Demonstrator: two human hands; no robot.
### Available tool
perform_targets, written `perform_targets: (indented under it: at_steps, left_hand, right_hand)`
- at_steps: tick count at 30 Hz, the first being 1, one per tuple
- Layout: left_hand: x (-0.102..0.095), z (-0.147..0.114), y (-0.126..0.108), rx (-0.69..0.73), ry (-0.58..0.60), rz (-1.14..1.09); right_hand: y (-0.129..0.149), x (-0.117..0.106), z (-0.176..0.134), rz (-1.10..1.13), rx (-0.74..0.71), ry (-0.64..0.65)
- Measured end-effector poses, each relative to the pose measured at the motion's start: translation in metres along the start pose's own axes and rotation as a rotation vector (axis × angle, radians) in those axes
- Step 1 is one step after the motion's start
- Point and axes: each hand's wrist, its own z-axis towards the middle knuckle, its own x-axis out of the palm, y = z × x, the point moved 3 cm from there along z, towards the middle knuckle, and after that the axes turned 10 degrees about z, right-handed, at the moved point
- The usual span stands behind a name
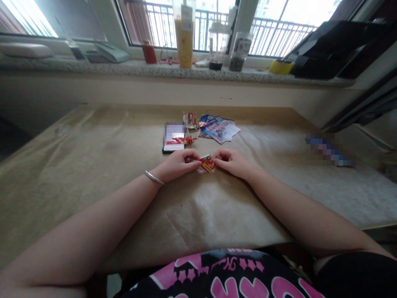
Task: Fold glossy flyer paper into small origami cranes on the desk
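Between my two hands is a small folded piece of red printed paper (pixel 206 164), held just above or on the table. My left hand (pixel 182 162), with a silver bangle (pixel 154 178) on its wrist, pinches the paper's left side. The opposite side is pinched by the thumb and fingers of my right hand (pixel 231 161). Just beyond lie two folded red-and-white paper shapes (pixel 191 120), the nearer one overlapping a phone (pixel 173 137). A fanned pile of blue printed paper sheets (pixel 218 127) is to their right.
A tan cover lies over the table (pixel 124 198). At the far right is a blurred blue-and-pink item (pixel 330 151). Along the granite windowsill (pixel 118 67) stand a tall bottle of yellow contents (pixel 185 45), a red jar (pixel 149 53), clear containers (pixel 240 51) and a black bag-like object (pixel 328 54).
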Motion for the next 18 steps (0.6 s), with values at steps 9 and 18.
perform_targets:
  at_steps: [9, 18]
  left_hand:
    - [0.001, 0.002, -0.004, 0.161, -0.104, 0.457]
    - [0.001, 0.000, -0.005, 0.252, -0.094, 0.537]
  right_hand:
    - [0.003, 0.002, 0.000, -0.292, -0.157, -0.039]
    - [0.010, -0.001, -0.001, -0.515, -0.411, 0.009]
